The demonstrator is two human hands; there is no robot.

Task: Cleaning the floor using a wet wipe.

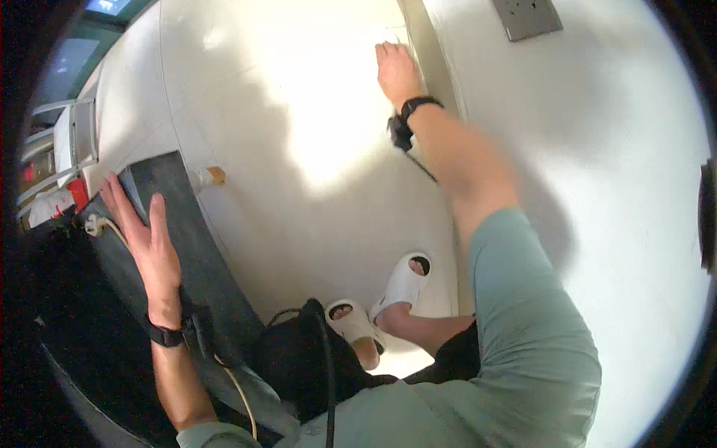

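Note:
My left hand (pixel 147 241) rests with its fingers spread on or just above the dark grey surface (pixel 196 246) at the left, holding nothing. Beside its palm lies a pale power cord with a plug (pixel 95 224). My right hand (pixel 397 73) reaches far forward, near the foot of the white wall, with its fingers bent. Bright glare washes out what lies at its fingertips, so I cannot tell whether it holds something. Black bands are on both wrists, and a small black device (pixel 400 133) hangs at the right one.
A roll-like object with a brown end (pixel 215 176) is on the pale floor (pixel 252 224) by the dark surface. A metal rack (pixel 84 134) with bags stands far left. A socket plate (pixel 526 18) is on the wall (pixel 605 168). White slippers (pixel 400 283) are on my feet.

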